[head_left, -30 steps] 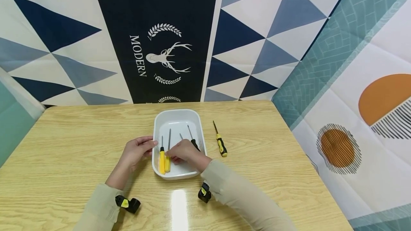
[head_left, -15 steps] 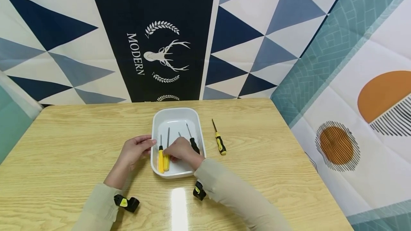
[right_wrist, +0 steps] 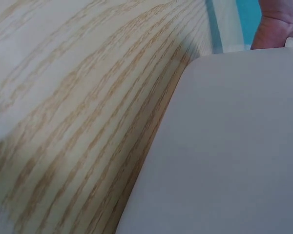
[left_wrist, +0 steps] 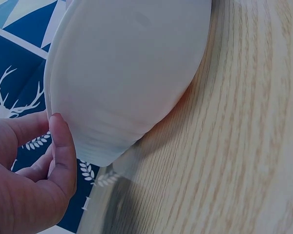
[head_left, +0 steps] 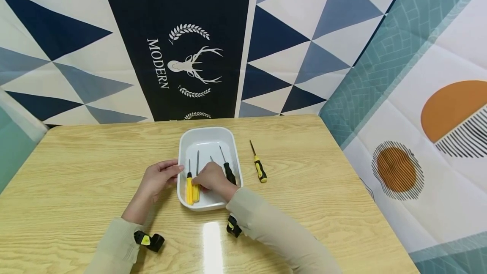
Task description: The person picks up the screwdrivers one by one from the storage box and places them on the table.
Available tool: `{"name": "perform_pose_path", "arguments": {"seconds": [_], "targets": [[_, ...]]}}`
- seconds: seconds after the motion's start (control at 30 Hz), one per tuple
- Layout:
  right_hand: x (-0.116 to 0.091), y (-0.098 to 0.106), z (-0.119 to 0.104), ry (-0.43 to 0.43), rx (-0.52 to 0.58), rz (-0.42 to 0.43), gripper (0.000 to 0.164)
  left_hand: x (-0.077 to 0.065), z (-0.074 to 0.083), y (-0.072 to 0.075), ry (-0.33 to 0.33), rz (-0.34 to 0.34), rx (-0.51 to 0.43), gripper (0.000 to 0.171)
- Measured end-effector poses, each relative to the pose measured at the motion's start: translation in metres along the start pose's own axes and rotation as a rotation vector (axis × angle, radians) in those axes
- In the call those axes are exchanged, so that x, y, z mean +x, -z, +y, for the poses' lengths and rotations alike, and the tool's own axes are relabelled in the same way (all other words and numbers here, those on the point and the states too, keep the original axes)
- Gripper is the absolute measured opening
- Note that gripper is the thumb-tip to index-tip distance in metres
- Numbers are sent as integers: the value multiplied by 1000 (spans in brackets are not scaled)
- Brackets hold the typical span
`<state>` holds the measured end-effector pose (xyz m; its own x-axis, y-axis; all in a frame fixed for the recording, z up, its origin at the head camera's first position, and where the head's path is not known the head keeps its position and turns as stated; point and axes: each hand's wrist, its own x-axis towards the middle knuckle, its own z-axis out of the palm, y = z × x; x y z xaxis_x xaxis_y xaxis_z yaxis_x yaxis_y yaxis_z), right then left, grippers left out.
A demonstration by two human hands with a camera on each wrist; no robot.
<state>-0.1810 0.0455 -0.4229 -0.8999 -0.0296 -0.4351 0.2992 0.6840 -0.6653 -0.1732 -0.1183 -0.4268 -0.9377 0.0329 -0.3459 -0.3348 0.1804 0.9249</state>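
Observation:
A white plastic tray [head_left: 207, 136] holds several screwdrivers. At its left side my left hand [head_left: 159, 177] pinches the rim; the left wrist view shows the thumb [left_wrist: 63, 146] against the tray's outer wall [left_wrist: 132, 73]. My right hand [head_left: 214, 178] reaches inside, its fingertips pinching the handle of a yellow screwdriver [head_left: 195, 193]. Left of that lies another yellow screwdriver with a black collar [head_left: 189, 191]. A black-handled screwdriver [head_left: 229, 172] lies along the right wall. The tip of a further shaft [head_left: 212, 158] shows beyond my right hand, its handle hidden.
One yellow-and-black screwdriver [head_left: 260, 169] lies on the wooden table [head_left: 304, 181], right of the tray. Patterned cloth [head_left: 289, 54] hangs behind the table's far edge. Wrist cameras [head_left: 152, 241] are strapped under both sleeves.
The whole head view has shifted slightly. My right forearm has swung a little left, while its fingertips stay at the yellow handle. My left hand keeps its hold on the rim.

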Motion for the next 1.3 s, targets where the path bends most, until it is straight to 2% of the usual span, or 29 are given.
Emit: {"name": "perform_pose_path", "arguments": {"seconds": [0.53, 0.77, 1.07, 1.3], "targets": [[-5, 10, 7, -44, 59, -44, 12, 0, -3, -1, 8, -2, -8, 54], [-8, 16, 9, -62, 183, -89, 7, 1, -4, -1, 12, -1, 2, 52], [-6, 22, 12, -89, 289, -127, 16, 0, -2, -1, -5, 1, -11, 53], [-7, 24, 15, -61, 328, -147, 17, -1, -1, -1, -7, 0, -12, 55]]}}
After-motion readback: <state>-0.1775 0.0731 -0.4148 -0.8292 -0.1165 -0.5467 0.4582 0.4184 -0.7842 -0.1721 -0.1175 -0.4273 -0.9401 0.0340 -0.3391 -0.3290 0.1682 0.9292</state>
